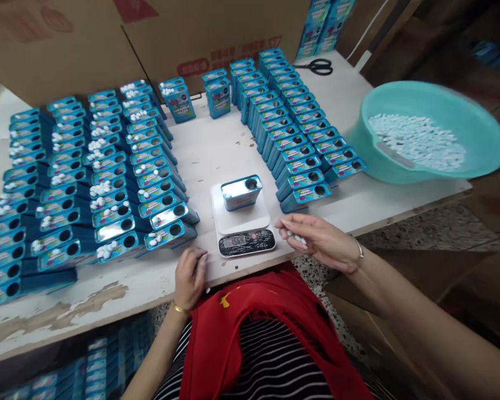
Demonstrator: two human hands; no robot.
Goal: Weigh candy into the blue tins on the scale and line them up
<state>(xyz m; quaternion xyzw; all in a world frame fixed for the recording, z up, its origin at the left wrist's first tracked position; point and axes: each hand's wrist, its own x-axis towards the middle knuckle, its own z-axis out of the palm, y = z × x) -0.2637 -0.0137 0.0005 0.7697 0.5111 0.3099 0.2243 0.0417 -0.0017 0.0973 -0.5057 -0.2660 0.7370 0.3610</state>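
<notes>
A small white digital scale (242,228) sits at the table's near edge with a blue tin (241,191) lying on its platform, the round hole on top facing up. My right hand (320,240) hovers just right of the scale, fingers closed around a few small white candies (299,239). My left hand (190,275) rests on the table edge left of the scale, fingers curled, with nothing visible in it. A teal basin (475,130) holding several white candies (416,141) sits at the table's right end.
Rows of blue tins (87,178) fill the left side, some with candies on top. More rows of tins (291,122) stand right of centre. Black scissors (316,66) lie at the back. Cardboard boxes (191,33) stand behind. Bare tabletop (216,144) lies between the rows.
</notes>
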